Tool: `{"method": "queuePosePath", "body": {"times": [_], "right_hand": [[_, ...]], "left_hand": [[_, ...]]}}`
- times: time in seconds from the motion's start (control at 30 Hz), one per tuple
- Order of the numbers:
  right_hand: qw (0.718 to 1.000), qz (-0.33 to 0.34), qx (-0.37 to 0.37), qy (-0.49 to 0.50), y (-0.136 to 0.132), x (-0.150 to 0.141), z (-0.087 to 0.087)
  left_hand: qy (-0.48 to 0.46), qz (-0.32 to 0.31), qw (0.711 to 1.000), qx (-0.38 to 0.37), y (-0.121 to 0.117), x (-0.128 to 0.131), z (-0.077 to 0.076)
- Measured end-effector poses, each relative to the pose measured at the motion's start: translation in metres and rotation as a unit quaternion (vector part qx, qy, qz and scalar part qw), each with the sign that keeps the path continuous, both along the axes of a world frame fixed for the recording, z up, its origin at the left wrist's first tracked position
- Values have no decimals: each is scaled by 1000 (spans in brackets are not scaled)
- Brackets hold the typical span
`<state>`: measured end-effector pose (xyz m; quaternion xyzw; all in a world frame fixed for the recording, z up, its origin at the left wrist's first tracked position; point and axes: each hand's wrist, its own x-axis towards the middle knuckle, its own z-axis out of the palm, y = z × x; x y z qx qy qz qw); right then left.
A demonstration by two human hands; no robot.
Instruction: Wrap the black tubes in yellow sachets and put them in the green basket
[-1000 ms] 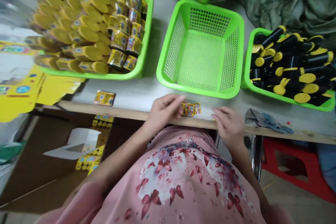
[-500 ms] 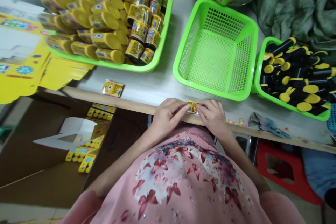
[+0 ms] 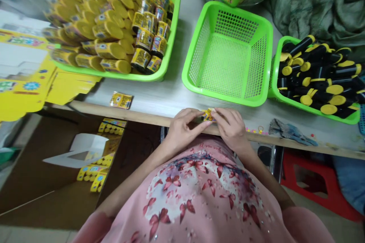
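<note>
My left hand [image 3: 183,128] and my right hand [image 3: 232,128] meet at the table's front edge, just above my lap. Between their fingertips they pinch a small yellow printed label [image 3: 209,115], partly covered by the fingers. Farther left on the table lies a similar flat yellow printed label [image 3: 121,100], perhaps a small stack. A green basket [image 3: 174,26] at the upper left is heaped with yellow-capped cylinders [image 3: 111,30] and shorter black-based ones wrapped in yellow labels [image 3: 144,38].
Beyond my hands stands an empty green basket [image 3: 225,98]. Right of it, another basket [image 3: 274,83] holds black cylinders with yellow caps [image 3: 319,78]. A crumpled grey cloth [image 3: 291,132] and small pink bits lie near the edge. Below left is an open cardboard box [image 3: 42,201]; below right, a red stool [image 3: 333,197].
My fingers have drawn closer together on the label, which shows narrower and looks bent instead of flat. The whole view has shifted slightly; baskets and the other label stay put.
</note>
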<state>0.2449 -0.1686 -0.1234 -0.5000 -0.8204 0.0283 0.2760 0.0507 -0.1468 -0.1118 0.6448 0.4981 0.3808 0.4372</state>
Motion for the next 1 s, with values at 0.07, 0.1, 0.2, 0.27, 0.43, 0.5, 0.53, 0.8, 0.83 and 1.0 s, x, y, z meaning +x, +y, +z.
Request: {"method": "queuePosePath", "body": {"times": [0.07, 0.1, 0.2, 0.27, 0.43, 0.5, 0.53, 0.8, 0.83, 1.0], "right_hand": [[998, -8, 10, 54, -4, -4, 5], [996, -23, 4, 86, -6, -5, 8], [972, -96, -42, 209, -9, -8, 15], [950, -116, -87, 278, -9, -7, 17], [940, -135, -94, 300, -10, 5, 25], [951, -163, -34, 259, -12, 27, 34], [953, -199, 8, 230, -13, 44, 40], [802, -581, 136, -3, -5, 211, 54], [797, -594, 106, -6, -2, 221, 53], [784, -620, 43, 4, -3, 230, 54]], "left_hand": [[-52, -21, 998, -37, 2, 6, 6], [-83, -23, 994, -72, 4, 8, 9], [-157, 13, 962, -224, 7, 15, 19], [-185, 33, 932, -310, 11, 19, 22], [-244, 18, 884, -398, 15, 34, 21], [-254, 33, 876, -409, 17, 37, 21], [-255, 46, 874, -410, 17, 38, 21], [-253, 41, 889, -379, 24, 37, 28], [-248, 27, 896, -368, 24, 38, 27], [-249, 5, 908, -337, 20, 38, 22]]}}
